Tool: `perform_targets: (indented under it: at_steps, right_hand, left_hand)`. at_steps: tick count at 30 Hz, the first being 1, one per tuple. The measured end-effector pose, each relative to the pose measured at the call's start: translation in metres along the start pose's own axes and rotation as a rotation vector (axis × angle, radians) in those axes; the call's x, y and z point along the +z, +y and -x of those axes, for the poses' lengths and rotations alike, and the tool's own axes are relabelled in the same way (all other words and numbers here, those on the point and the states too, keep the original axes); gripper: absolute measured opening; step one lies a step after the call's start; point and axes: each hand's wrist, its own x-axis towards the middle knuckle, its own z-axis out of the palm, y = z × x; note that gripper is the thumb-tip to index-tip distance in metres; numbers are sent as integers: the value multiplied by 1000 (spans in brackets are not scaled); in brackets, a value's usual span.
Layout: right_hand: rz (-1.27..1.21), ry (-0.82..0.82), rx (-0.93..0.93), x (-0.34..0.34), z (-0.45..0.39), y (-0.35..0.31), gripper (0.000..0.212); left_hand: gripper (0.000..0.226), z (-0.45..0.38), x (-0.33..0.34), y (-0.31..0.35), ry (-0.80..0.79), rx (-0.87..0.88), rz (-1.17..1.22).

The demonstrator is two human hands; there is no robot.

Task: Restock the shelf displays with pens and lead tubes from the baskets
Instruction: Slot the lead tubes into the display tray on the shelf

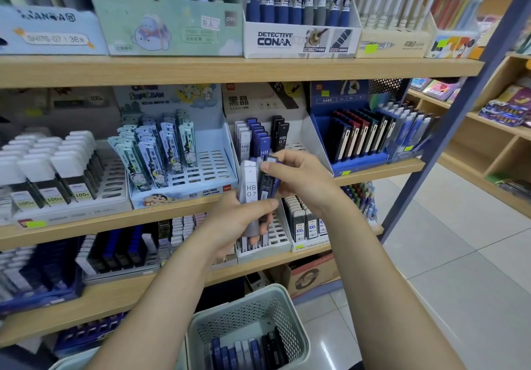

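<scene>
1. The left hand (244,220) is gripping a fanned bundle of slim rectangular plastic lead tubes (255,188), fingers curled round their lower halves and thumb pressing across the front. The foremost is a white-and-clear tube marked HB 0.7, with dark and blue ones behind it.

2. The right hand (298,177) is pinching the top of one dark blue-capped tube (269,180) in that bundle, thumb in front and forefinger over the cap, apparently working it free of its neighbours.

3. The bundle is hovering just in front of the white cardboard display box with a slotted tray (298,145), which is standing on the middle wooden shelf (382,168) and already holding rows of white, blue and black tubes (several front slots look unfilled).

4. To do this step well, the right hand should be lifting the tube straight up out of the bundle, while the left hand is keeping its squeeze firm so the others are not sliding out with it.

5. The tube should be matched to the row of its own colour and grade, then lowered upright into an open slot, label facing forward.

6. More tubes are lying in the pale green perforated plastic basket (287,309) on the floor below, so the restocking looks only partly done.
</scene>
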Motion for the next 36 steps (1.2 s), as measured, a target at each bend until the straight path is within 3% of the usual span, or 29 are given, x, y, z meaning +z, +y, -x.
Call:
perform_targets:
  at_steps: [6,9,12,15,19,28,36]
  right_hand:
    - [-146,229,-86,-2,-5,0,14]
    - [-303,399,-92,-7,-9,-2,15]
    - [-362,460,-72,-11,-7,-4,13]
    - [-254,433,-47,-13,-4,-1,11]
    - [-163,258,-1,-1,-4,4,17]
    - [-393,7,25,-1,-1,11,22]
    - [-398,314,-104,-33,-9,-1,23]
  left_hand:
    - [14,1,-2,-5,2,-4,-26]
    - [10,0,-3,-6,70,-20,20]
    - [9,-2,-7,-5,172,-5,88]
    - [10,-5,-9,-4,259,50,122]
    - [15,-6,-2,-4,319,124,89]
    - [13,-8,4,0,321,112,136]
    - [12,-9,7,1,264,41,73]
